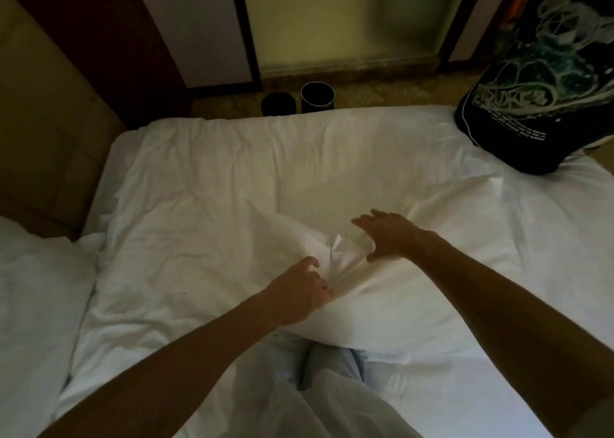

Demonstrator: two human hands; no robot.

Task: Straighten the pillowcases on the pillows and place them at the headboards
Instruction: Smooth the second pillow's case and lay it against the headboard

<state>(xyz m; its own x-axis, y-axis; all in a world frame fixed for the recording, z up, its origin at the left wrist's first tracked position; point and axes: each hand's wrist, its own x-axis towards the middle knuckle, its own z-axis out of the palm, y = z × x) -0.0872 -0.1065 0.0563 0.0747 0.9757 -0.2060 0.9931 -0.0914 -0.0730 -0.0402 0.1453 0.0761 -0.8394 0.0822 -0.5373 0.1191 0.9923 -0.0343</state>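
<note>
Here, the left grip (299,291) pinches a crumpled fold of white pillowcase (415,304); at its two o'clock, the right grip (388,238) presses down, fingers spread.

Pillow (432,288) on bed (199,172) ctr, headboard (40,138) L, 2 bins (315,98) behind.

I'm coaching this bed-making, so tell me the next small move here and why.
Probably draw the left hand, which pinches the pillowcase edge, back toward the body while the right hand presses flat on the pillow. The fabric between the hands is bunched into a raised crease, so a gentle pull should smooth it.
</note>
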